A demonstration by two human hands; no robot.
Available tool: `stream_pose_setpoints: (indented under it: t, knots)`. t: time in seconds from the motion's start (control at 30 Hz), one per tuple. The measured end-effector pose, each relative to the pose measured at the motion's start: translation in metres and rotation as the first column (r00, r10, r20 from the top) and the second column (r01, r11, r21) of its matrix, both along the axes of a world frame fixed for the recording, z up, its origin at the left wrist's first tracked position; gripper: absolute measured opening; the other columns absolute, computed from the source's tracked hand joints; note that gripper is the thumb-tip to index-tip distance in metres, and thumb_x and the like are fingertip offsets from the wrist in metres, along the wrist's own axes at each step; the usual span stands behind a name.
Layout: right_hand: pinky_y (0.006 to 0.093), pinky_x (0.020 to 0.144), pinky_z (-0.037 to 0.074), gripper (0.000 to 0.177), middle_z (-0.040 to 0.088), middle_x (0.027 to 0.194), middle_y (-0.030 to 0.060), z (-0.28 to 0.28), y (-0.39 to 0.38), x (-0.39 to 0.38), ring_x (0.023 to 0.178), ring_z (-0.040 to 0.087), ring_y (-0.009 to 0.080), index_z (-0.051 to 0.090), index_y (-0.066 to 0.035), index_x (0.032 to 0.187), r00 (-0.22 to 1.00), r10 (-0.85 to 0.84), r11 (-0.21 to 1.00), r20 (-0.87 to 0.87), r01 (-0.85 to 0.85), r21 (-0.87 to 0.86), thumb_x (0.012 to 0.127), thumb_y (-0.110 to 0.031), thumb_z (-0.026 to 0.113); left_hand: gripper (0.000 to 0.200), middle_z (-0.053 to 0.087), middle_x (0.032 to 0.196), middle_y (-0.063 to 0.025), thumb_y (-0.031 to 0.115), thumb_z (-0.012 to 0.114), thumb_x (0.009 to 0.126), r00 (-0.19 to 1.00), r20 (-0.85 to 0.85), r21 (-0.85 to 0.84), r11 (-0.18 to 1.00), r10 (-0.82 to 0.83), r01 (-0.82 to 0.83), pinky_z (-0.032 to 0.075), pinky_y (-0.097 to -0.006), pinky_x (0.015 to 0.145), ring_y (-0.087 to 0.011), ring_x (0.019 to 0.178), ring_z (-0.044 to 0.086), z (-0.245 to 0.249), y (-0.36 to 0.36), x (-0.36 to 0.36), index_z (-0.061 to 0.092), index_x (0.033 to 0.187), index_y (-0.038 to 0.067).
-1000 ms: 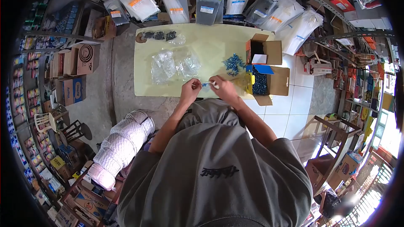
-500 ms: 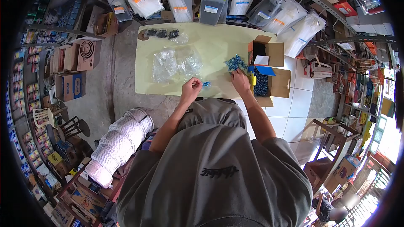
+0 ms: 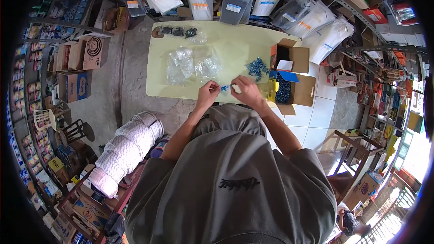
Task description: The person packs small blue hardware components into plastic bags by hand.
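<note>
Near the front edge of the pale yellow table, my left hand [image 3: 208,94] pinches a small clear plastic bag [image 3: 224,89] with small shiny blue pieces inside. My right hand [image 3: 247,91] is at the bag's right side, fingers curled together; what they hold is too small to make out. Just beyond it lies a loose pile of small blue pieces [image 3: 257,68]. An open carton of blue pieces [image 3: 283,91] stands to the right of the pile.
Flat clear plastic bags [image 3: 181,65] lie left of centre on the table [image 3: 235,45]. Black packed items [image 3: 179,31] line its back left. Another open box [image 3: 281,55] holds dark contents. Packs of cable ties [image 3: 236,3] hang behind. A wrapped rope roll [image 3: 129,147] stands at lower left.
My right hand has moved left from the blue pile to the bag. My left hand stays on the bag. The view has shifted slightly.
</note>
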State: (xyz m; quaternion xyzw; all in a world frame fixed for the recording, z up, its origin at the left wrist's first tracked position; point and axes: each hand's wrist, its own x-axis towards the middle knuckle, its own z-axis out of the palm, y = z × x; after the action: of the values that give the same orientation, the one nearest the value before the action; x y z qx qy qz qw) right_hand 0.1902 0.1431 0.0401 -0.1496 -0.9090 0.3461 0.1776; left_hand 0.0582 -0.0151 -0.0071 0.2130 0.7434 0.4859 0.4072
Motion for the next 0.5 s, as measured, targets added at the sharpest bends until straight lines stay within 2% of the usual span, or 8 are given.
stream_pose_setpoints:
  t: [0.13,0.27,0.37,0.43,0.47,0.5]
  knots:
    - [0.0372,0.074,0.052,0.016,0.060,0.086,0.0070,0.002,-0.014,-0.008,0.083,0.062,0.0260,0.061,-0.007,0.088,0.996,0.087,0.996,0.021,-0.087,-0.003,0.075,-0.013,0.069,0.011,0.064,0.079,-0.0047,0.006,0.065,0.087,1.000,-0.006,-0.025,1.000,0.005,-0.005,0.050,-0.0248,0.061,-0.0101,0.067,0.062,0.001,0.002,0.000,0.060,0.093,-0.001]
    - [0.0370,0.074,0.052,0.015,0.061,0.086,0.0068,-0.003,-0.013,-0.007,0.084,0.062,0.0259,0.061,-0.008,0.088,0.994,0.090,0.996,0.065,-0.089,-0.020,0.077,-0.014,0.069,0.010,0.063,0.078,-0.0049,0.006,0.065,0.087,1.000,0.002,-0.017,1.000,-0.001,0.001,0.050,-0.0250,0.060,-0.0104,0.066,0.062,0.007,0.003,-0.001,0.060,0.092,-0.001]
    - [0.0376,0.074,0.052,0.016,0.061,0.086,0.0068,-0.006,-0.003,0.001,0.084,0.062,0.0265,0.061,-0.008,0.089,0.996,0.039,0.998,0.085,-0.035,-0.050,0.077,-0.016,0.069,0.010,0.064,0.078,-0.0049,0.006,0.064,0.087,1.000,-0.022,-0.008,1.000,-0.006,0.006,0.050,-0.0253,0.061,-0.0105,0.066,0.062,0.004,0.003,-0.002,0.060,0.092,-0.001]
    - [0.0396,0.072,0.053,0.015,0.062,0.088,0.0077,-0.020,0.005,0.013,0.086,0.063,0.0281,0.060,-0.007,0.089,0.980,-0.121,0.988,0.159,0.134,-0.076,0.079,-0.017,0.067,0.009,0.064,0.078,-0.0048,0.006,0.064,0.086,0.999,-0.044,0.010,1.000,-0.009,0.010,0.050,-0.0255,0.061,-0.0105,0.066,0.062,0.002,0.001,-0.001,0.061,0.092,0.000]
    - [0.0396,0.072,0.053,0.015,0.062,0.088,0.0077,-0.028,0.011,0.019,0.086,0.063,0.0281,0.060,-0.007,0.089,0.979,-0.126,0.988,0.161,0.139,-0.073,0.079,-0.017,0.067,0.009,0.064,0.078,-0.0045,0.006,0.065,0.086,0.998,-0.055,0.003,1.000,-0.005,0.005,0.050,-0.0254,0.061,-0.0105,0.066,0.062,0.002,0.001,-0.002,0.061,0.092,0.000]
    - [0.0410,0.072,0.053,0.015,0.062,0.090,0.0082,-0.036,0.018,0.028,0.086,0.063,0.0294,0.060,-0.006,0.089,0.945,-0.195,0.977,0.262,0.210,-0.030,0.080,-0.017,0.065,0.009,0.064,0.077,-0.0042,0.007,0.065,0.086,0.998,-0.068,-0.006,1.000,0.001,-0.001,0.050,-0.0254,0.061,-0.0104,0.066,0.062,0.002,0.001,-0.002,0.061,0.092,0.000]
